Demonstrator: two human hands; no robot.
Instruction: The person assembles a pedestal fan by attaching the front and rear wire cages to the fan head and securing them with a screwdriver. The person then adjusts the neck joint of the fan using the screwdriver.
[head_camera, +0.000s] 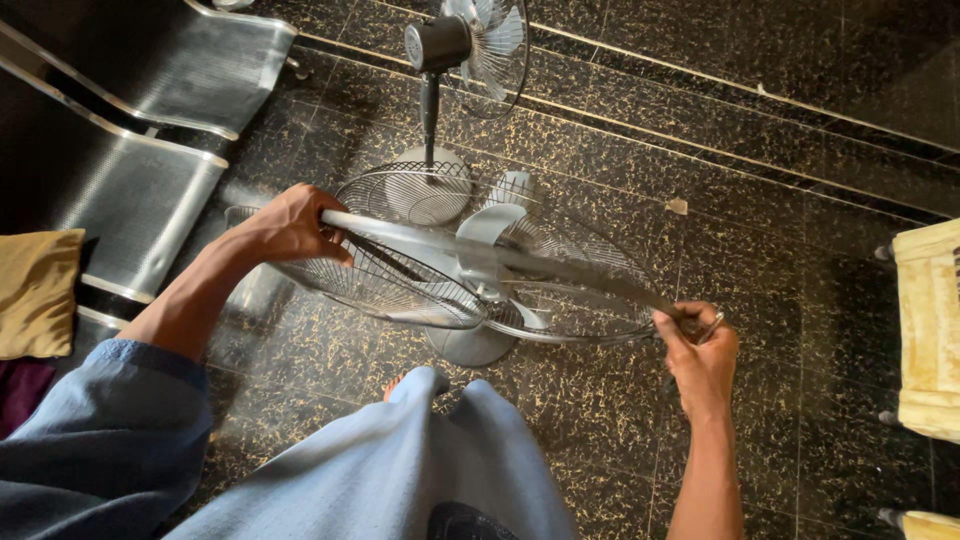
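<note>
I look down at a standing fan's head, tilted flat, with its wire cage (420, 275) and grey blades (490, 235) showing through. My left hand (290, 225) grips the cage's rim at the left. My right hand (700, 350) is closed on the rim at the right, with a small metal clip or tool at its fingers. The fan's round base (470, 345) stands on the floor below the cage, just ahead of my foot (395, 385).
A second standing fan (470, 45) rises at the back, its round base (425, 185) behind the cage. Perforated metal bench seats (130, 190) line the left, with a tan cushion (35, 290). A cream wooden piece (930, 330) sits at the right. The floor is dark speckled tile.
</note>
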